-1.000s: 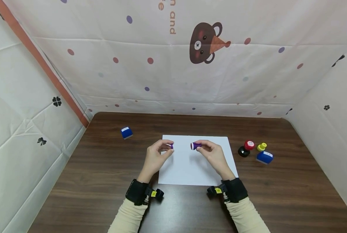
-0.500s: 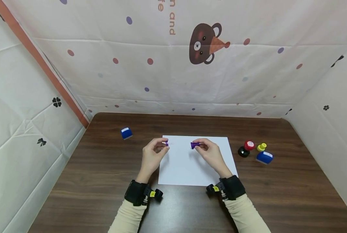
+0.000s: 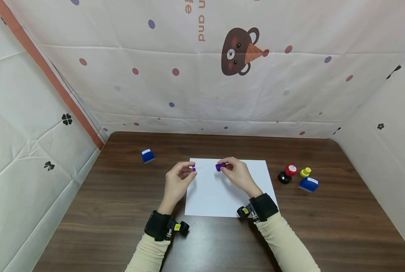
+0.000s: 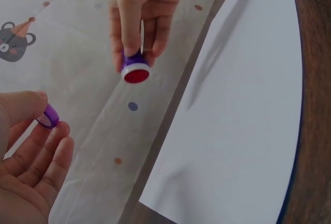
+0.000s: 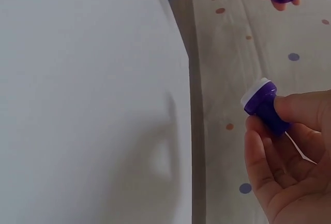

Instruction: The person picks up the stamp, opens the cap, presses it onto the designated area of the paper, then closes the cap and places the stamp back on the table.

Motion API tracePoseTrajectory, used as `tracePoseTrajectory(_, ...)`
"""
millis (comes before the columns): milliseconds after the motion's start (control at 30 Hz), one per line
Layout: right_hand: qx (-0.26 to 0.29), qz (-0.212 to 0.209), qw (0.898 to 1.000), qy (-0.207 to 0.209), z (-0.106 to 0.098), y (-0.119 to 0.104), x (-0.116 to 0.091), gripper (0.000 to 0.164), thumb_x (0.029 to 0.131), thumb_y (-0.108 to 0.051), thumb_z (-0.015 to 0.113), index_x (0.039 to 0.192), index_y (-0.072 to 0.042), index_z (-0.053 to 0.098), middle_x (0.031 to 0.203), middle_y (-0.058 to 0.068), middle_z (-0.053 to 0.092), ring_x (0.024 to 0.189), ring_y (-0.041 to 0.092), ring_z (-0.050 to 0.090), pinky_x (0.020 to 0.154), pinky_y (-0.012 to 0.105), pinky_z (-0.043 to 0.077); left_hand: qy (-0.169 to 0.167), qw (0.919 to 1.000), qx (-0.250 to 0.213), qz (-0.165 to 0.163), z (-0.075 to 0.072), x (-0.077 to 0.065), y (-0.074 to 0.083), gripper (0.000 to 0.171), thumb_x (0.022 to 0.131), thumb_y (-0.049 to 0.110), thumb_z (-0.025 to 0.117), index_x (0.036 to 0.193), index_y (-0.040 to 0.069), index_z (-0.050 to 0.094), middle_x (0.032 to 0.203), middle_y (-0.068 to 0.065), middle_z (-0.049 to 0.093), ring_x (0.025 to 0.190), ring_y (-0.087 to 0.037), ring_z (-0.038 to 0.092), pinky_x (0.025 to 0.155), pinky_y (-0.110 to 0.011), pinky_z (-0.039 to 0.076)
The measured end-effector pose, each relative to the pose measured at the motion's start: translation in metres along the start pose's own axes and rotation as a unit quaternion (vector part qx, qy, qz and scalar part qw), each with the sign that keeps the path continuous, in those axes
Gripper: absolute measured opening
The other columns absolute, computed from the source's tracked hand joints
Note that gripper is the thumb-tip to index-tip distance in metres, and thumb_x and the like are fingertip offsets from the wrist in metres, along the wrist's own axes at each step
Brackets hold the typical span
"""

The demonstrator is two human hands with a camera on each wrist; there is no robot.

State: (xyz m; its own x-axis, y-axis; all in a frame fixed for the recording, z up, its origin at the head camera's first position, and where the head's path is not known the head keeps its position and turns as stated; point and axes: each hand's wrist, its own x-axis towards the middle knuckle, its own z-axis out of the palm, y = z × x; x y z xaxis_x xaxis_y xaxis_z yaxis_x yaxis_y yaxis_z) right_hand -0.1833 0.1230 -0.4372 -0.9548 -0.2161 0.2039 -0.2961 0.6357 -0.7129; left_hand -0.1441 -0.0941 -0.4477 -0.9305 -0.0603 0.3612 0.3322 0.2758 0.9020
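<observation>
My right hand point(image 3: 238, 174) pinches a small purple stamp point(image 5: 266, 109) by its handle, above the white paper point(image 3: 222, 196). In the left wrist view its stamping face looks red inside a white rim. My left hand point(image 3: 177, 182) pinches the stamp's purple cap point(image 4: 48, 116) between thumb and fingertips, over the paper's left edge. The two pieces are apart. A faint mark point(image 3: 199, 167) shows on the paper near its upper left, too small to read.
A blue stamp point(image 3: 148, 155) lies at the far left of the wooden table point(image 3: 120, 196). To the right of the paper are a red-and-black stamp point(image 3: 287, 174), a yellow piece point(image 3: 305, 172) and another blue stamp point(image 3: 309, 184). Patterned cloth point(image 3: 175, 90) surrounds the table's back and sides.
My left hand has drawn a little to the left with the cap, uncovering the faint mark. My right hand has moved slightly left and up with the stamp, its face now turned more downward.
</observation>
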Motion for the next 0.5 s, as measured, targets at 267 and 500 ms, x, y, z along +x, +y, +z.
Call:
tracePoseTrajectory(267,-0.028,-0.014,0.999,-0.028,0.007,-0.001,0.017,0.017,0.082,-0.005,0.066,0.099,-0.008,0.068,0.099,0.009,0.065,0.083,0.019,0.061,0.072,0.031,0.054,-0.001,1.0,0.0,0.004,0.001,0.001,0.001,0.025,0.079,0.008,0.072,0.102,0.013,0.067,0.095,0.0,0.065,0.081,-0.011,0.063,0.073,-0.025,0.055)
tracePoseTrajectory(500,-0.053,-0.038,0.997,-0.046,0.013,0.0,0.029,0.016,0.081,-0.003,0.066,0.097,-0.006,0.069,0.097,0.012,0.066,0.082,0.02,0.061,0.072,0.03,0.054,0.003,0.9999,-0.01,-0.003,0.001,0.001,0.002,0.025,0.078,0.005,0.072,0.102,0.01,0.067,0.097,-0.005,0.065,0.082,-0.016,0.063,0.075,-0.031,0.055)
